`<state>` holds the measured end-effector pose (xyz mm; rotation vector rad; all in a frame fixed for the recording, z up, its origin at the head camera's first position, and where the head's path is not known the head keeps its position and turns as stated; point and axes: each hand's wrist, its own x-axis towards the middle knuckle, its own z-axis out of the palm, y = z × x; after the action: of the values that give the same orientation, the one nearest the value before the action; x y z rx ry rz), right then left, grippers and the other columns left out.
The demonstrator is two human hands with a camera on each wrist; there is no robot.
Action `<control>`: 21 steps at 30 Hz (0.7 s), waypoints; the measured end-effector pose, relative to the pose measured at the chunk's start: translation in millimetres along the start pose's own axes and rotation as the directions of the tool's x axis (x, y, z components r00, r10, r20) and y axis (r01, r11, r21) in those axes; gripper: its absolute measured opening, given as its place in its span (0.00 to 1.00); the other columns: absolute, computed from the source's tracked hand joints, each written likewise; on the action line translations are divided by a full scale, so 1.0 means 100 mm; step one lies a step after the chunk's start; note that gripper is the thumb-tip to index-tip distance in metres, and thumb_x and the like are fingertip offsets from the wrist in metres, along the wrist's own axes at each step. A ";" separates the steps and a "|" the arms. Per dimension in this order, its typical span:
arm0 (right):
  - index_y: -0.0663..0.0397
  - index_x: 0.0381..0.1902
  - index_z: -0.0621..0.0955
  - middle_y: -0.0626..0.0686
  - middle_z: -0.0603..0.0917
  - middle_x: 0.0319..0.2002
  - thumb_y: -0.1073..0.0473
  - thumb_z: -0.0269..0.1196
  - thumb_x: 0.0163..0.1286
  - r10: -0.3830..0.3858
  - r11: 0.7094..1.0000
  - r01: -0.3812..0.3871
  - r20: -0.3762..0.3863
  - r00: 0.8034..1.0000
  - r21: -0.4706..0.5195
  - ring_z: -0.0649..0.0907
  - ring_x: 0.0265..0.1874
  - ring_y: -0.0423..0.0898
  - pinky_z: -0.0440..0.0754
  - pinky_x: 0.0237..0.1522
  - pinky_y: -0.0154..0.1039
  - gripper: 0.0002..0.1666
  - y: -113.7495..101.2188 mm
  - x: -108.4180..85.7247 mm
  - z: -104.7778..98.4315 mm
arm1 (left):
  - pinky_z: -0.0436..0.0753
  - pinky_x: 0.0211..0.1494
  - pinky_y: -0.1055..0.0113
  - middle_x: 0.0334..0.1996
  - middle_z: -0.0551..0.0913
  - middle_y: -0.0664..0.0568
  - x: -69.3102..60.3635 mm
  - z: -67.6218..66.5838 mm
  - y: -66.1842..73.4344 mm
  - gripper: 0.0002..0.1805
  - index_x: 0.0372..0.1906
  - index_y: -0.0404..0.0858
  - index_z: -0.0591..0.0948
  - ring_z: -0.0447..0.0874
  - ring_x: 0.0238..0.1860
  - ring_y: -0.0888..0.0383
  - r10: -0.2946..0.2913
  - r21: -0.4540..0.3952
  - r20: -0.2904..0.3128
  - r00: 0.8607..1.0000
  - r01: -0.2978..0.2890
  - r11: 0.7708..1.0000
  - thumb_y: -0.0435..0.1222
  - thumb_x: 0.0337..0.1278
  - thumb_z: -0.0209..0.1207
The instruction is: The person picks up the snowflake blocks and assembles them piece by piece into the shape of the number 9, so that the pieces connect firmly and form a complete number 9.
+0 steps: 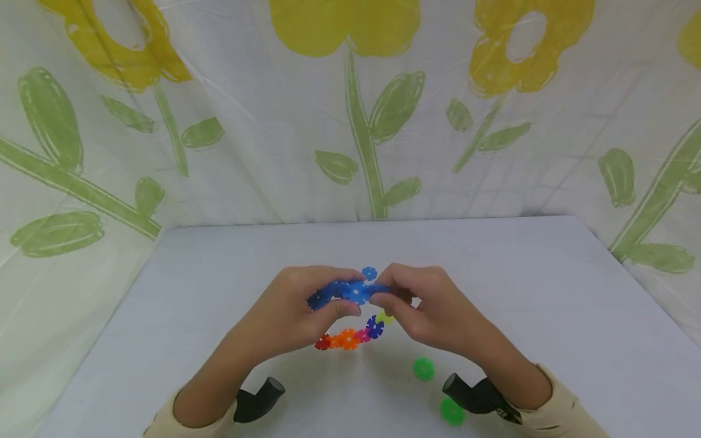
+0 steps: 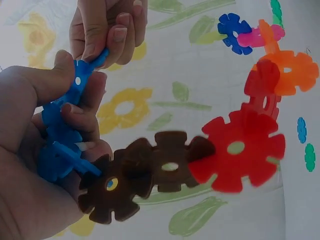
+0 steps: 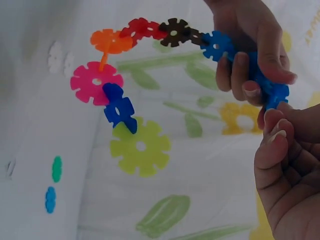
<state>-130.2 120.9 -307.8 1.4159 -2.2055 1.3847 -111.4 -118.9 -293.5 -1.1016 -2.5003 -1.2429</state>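
Observation:
My left hand grips the blue end of a chain of interlocking flower-shaped plastic discs, with several blue discs against the palm and fingers. My right hand pinches a blue disc at that end between thumb and fingers, touching the blue piece beside it. From the left hand the chain hangs in a curve through brown discs, red discs, orange discs, a pink disc, a dark blue disc and a yellow-green disc. Fingers partly hide the blue joint.
On the white table lie two loose green discs near the front and a blue disc behind the hands. Black curved mounts sit at both wrists. A flower-printed curtain stands behind the table.

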 end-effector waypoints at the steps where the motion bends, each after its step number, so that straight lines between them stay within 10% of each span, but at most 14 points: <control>1: 0.56 0.40 0.80 0.47 0.82 0.27 0.74 0.68 0.63 0.001 1.000 -0.001 0.001 1.000 0.005 0.78 0.23 0.37 0.83 0.26 0.34 0.12 0.00 0.00 0.00 | 0.84 0.44 0.70 0.46 0.88 0.52 0.00 -0.01 0.00 0.21 0.56 0.36 0.83 0.86 0.41 0.64 -0.006 0.006 0.005 1.000 0.006 1.000 0.37 0.58 0.70; 21: 0.56 0.51 0.78 0.48 0.81 0.31 0.72 0.58 0.72 0.092 0.979 -0.095 0.028 0.995 0.178 0.81 0.24 0.45 0.83 0.26 0.39 0.13 0.27 0.01 -0.08 | 0.85 0.43 0.69 0.46 0.83 0.59 -0.03 -0.14 -0.03 0.18 0.58 0.41 0.80 0.81 0.40 0.65 -0.008 0.076 0.036 0.999 0.006 0.997 0.39 0.66 0.64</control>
<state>-154.4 129.4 -318.9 1.4018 -2.2347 1.6446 -114.0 -131.8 -287.8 -1.1080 -2.5570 -1.1288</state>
